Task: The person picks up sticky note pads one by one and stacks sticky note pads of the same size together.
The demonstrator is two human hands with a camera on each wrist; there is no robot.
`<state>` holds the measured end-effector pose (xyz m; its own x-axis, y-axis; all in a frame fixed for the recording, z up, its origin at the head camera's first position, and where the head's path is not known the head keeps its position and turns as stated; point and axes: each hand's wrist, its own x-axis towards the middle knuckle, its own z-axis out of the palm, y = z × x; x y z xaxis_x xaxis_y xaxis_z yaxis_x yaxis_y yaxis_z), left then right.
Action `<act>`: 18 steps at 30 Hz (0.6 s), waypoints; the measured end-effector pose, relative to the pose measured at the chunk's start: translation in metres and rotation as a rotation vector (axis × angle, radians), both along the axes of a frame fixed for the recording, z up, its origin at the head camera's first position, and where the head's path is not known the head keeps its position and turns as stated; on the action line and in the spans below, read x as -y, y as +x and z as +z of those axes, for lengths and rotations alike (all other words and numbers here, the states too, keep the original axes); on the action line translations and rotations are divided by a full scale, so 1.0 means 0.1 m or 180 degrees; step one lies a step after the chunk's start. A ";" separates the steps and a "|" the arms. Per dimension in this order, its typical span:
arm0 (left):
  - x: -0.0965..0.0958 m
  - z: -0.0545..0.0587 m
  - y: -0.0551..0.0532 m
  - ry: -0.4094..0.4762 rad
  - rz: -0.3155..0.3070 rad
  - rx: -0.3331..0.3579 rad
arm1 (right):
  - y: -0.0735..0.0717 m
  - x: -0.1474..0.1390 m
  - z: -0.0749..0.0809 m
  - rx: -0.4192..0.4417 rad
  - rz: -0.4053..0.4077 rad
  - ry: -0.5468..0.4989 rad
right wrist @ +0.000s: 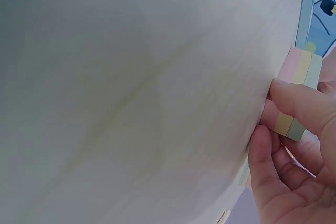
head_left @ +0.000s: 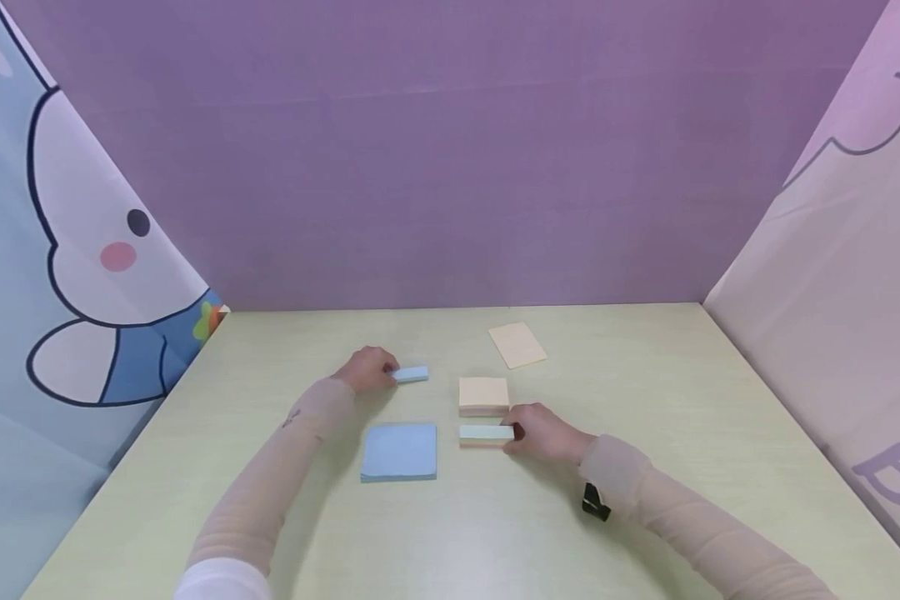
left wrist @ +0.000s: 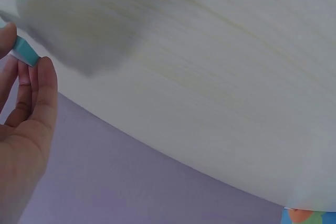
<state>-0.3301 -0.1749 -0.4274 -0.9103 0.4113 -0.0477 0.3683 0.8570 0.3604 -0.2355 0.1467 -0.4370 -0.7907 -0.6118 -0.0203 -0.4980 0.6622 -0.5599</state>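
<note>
In the head view my left hand [head_left: 367, 371] pinches one end of a narrow blue sticky-note pad [head_left: 412, 374]; the left wrist view catches part of this pad [left wrist: 27, 53] between thumb and fingers. My right hand [head_left: 543, 433] grips the right end of a small stack of narrow sticky-note pads [head_left: 486, 433]. Seen from the right wrist, that stack [right wrist: 300, 66] has pink, yellow and green layers and rests on the table. Just behind it lies a thicker stack with a cream top [head_left: 483, 392]. A larger blue pad [head_left: 399, 452] lies flat to its left.
A thin cream square pad [head_left: 517, 345] lies askew farther back on the pale table [head_left: 607, 350]. A purple backdrop [head_left: 450, 167] rises behind the table's far edge, and printed cloths hang at both sides. Something black [head_left: 596, 502] shows at my right wrist.
</note>
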 end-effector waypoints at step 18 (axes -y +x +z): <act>-0.18 0.18 0.24 -0.0042 -0.0172 -0.0003 | -0.02 0.00 -0.03 -0.0001 -0.0012 -0.0013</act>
